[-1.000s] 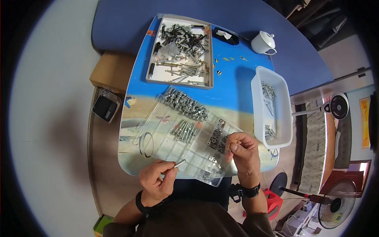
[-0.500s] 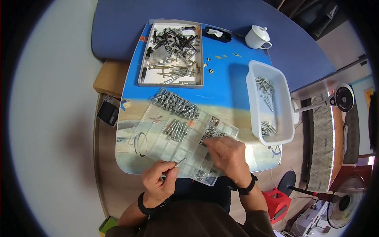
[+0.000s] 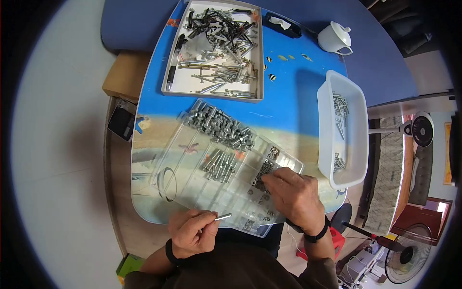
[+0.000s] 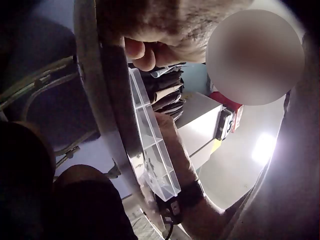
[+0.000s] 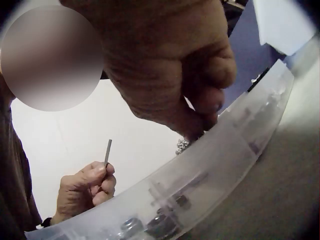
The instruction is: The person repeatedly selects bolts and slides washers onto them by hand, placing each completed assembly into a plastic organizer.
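My left hand [image 3: 193,234] pinches a silver bolt [image 3: 223,216] between thumb and fingertips near the front table edge. The bolt's shank sticks out past the fingers, and its other end is hidden in them. In the right wrist view, the same bolt [image 5: 108,151] points upward. My right hand [image 3: 297,198] reaches down into the small compartments of a clear plastic organizer [image 3: 195,192]. Its fingertips are at a compartment of small nuts [image 3: 264,169]; I cannot tell if they hold one. Other organizer sections hold a pile of short bolts [image 3: 219,126] and longer bolts [image 3: 219,166].
A shallow white box [image 3: 172,58] of mixed screws and a pen stands at the back. On the right is a white plastic bin [image 3: 325,144] with screws. A lidded white cup [image 3: 333,38] and a black tissue pack [image 3: 283,26] stand at the far edge.
My right hand has turned over and moved from above the organizer's right edge down to the nut compartments. The left hand keeps holding the bolt. The head view has shifted a little.
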Tool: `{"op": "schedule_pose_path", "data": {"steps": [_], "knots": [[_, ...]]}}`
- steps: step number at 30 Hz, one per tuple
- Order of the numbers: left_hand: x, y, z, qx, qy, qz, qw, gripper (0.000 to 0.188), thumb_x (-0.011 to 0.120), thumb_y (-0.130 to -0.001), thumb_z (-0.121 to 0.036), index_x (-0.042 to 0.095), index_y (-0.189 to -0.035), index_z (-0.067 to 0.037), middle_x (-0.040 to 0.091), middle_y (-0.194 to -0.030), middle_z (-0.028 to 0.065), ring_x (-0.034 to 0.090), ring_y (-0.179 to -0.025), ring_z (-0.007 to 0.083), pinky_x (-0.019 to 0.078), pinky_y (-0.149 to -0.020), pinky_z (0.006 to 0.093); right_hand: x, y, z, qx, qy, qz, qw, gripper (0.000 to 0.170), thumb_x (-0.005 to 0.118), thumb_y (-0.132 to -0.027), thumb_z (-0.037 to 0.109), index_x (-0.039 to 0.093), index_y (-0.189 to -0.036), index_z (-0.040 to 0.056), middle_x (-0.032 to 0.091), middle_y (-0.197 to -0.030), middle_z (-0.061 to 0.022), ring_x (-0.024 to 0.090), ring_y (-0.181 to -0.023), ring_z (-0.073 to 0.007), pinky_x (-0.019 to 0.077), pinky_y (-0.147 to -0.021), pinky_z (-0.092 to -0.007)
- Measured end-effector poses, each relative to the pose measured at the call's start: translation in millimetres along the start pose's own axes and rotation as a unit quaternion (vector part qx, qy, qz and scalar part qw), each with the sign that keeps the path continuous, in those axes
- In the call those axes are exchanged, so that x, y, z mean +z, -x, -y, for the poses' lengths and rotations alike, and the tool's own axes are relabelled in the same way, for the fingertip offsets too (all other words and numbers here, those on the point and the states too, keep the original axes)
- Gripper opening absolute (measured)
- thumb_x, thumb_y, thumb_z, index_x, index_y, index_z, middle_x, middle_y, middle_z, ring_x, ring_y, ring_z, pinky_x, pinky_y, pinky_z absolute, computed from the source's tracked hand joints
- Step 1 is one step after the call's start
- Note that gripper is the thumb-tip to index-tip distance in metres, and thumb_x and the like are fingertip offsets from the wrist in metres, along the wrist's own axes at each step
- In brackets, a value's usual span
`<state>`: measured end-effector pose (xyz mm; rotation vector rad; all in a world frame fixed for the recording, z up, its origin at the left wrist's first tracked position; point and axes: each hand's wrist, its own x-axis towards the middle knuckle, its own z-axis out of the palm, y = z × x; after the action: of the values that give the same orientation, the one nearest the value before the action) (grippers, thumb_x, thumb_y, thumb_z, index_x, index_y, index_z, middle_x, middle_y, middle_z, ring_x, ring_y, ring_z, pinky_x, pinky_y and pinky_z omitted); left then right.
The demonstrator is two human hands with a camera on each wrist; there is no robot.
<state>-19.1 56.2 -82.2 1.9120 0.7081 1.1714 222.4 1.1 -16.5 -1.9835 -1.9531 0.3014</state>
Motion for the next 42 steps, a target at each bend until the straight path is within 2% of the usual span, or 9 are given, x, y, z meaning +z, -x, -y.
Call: {"op": "schedule_pose_path", "data": {"steps": [7,11,17,23,25,26,28,34,42], "knots": [[-2,2,3,-0.018,0.019,0.009,1.0,0.018,0.072,-0.08,0.0,0.065,-0.097,-0.001,0.069,-0.073,0.0109,0.063,-0.052,0.0192,0.0474,-0.046,0.0274,-7,-10,2,-0.052,0.068,0.095,0.992,0.021,0.064,-0.071,0.004,0.063,-0.092,0.0041,0.055,-0.084,-0.0076,0.065,-0.064,-0.0231,0.0505,-0.052,-0.0361],[-1,3,2,-0.034,0.019,-0.014,0.999,0.011,0.072,-0.081,-0.005,0.065,-0.09,-0.003,0.069,-0.073,0.01,0.056,-0.05,0.0173,0.0421,-0.048,0.0263,3,-7,0,-0.062,0.077,0.089,0.991,0.021,0.064,-0.07,0.005,0.06,-0.091,0.0035,0.055,-0.085,-0.0102,0.065,-0.064,-0.0245,0.0508,-0.053,-0.0375],[-5,0,1,-0.01,0.012,0.012,1.0,0.019,0.072,-0.08,0.0,0.065,-0.098,-0.001,0.07,-0.075,0.0112,0.063,-0.053,0.0194,0.0484,-0.047,0.0279,3,-4,0,-0.037,0.046,0.065,0.996,0.026,0.064,-0.069,0.0,0.058,-0.094,0.0024,0.057,-0.089,-0.0117,0.065,-0.065,-0.0266,0.0508,-0.054,-0.0384],[-3,3,2,-0.01,0.02,0.011,1.0,0.018,0.072,-0.08,0.0,0.065,-0.097,0.0,0.07,-0.075,0.0115,0.062,-0.053,0.0189,0.0482,-0.047,0.0276,6,4,-2,0.017,-0.076,-0.026,0.997,0.016,0.064,-0.084,-0.003,0.057,-0.098,0.0029,0.063,-0.087,-0.0107,0.063,-0.063,-0.0224,0.0497,-0.056,-0.0327],[-3,2,0,-0.015,0.019,0.009,1.0,0.018,0.072,-0.08,0.0,0.065,-0.096,0.0,0.07,-0.076,0.0118,0.062,-0.053,0.0185,0.0476,-0.047,0.027,1,11,2,0.164,-0.314,0.011,0.935,0.009,0.062,-0.092,0.002,0.055,-0.097,0.0011,0.065,-0.089,-0.0122,0.063,-0.059,-0.0211,0.0494,-0.055,-0.03],[-3,2,-1,-0.012,0.018,0.009,1.0,0.018,0.072,-0.08,0.0,0.065,-0.096,0.0,0.07,-0.076,0.0118,0.062,-0.053,0.0185,0.0476,-0.047,0.027,-1,14,5,0.163,-0.315,0.008,0.935,0.009,0.062,-0.092,0.002,0.055,-0.097,0.0011,0.065,-0.089,-0.0122,0.063,-0.059,-0.0211,0.0494,-0.055,-0.03],[-6,2,-4,-0.045,0.016,0.013,0.999,0.018,0.072,-0.08,0.0,0.065,-0.096,0.0,0.07,-0.076,0.0124,0.062,-0.052,0.0172,0.0461,-0.047,0.0262,-5,18,11,0.236,-0.553,-0.006,0.799,0.006,0.059,-0.098,0.006,0.056,-0.097,0.0013,0.067,-0.09,-0.0109,0.06,-0.06,-0.0129,0.0474,-0.055,-0.0249],[-8,-7,-41,-0.114,0.135,0.038,0.984,0.01,0.073,-0.08,0.0,0.068,-0.09,0.001,0.068,-0.071,0.0105,0.058,-0.051,0.0122,0.0426,-0.046,0.0244,6,39,29,0.226,-0.699,-0.036,0.678,0.006,0.061,-0.097,0.006,0.058,-0.094,0.0011,0.068,-0.092,-0.0114,0.059,-0.06,-0.0093,0.0478,-0.055,-0.0226],[-6,-4,-78,-0.179,0.165,0.143,0.959,0.01,0.071,-0.082,0.005,0.069,-0.09,0.001,0.066,-0.068,0.0063,0.057,-0.053,0.0085,0.0424,-0.049,0.0225,13,69,55,0.207,-0.717,-0.111,0.656,0.018,0.07,-0.089,0.011,0.058,-0.081,0.0,0.065,-0.071,-0.0143,0.057,-0.055,-0.014,0.0488,-0.057,-0.026]]}}
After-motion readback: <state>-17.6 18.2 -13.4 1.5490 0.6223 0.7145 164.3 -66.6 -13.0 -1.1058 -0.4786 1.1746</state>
